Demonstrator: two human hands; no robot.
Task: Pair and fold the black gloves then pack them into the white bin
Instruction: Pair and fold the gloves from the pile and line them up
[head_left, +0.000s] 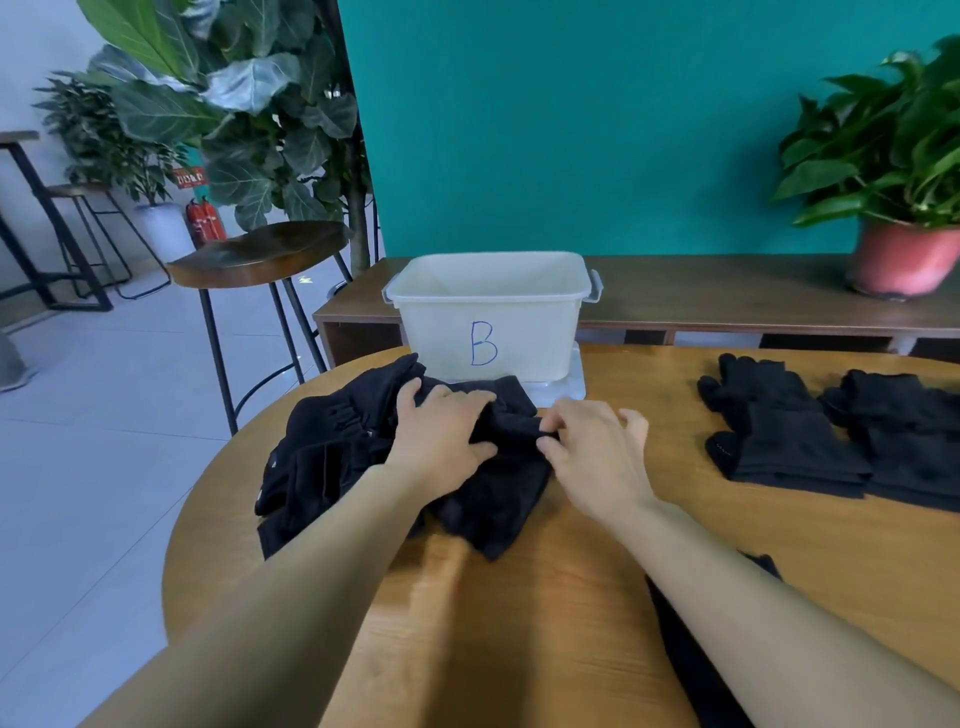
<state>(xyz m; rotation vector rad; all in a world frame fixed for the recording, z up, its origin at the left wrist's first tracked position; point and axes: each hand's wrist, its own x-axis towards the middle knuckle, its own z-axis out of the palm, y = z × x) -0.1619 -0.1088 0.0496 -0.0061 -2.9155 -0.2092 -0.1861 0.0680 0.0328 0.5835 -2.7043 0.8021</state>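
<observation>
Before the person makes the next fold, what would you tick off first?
1. Left hand rests on the glove pile: ok.
2. Right hand pinches black fabric at the pile's right edge: ok.
3. Gloves under the hands are a matching pair: cannot tell, the fabric is bunched.
4. White bin open on top, no lid on it: ok.
5. Bare wooden table in front of the pile for folding: ok.
6. Flat gloves at the right lie apart from the pile: ok.
</observation>
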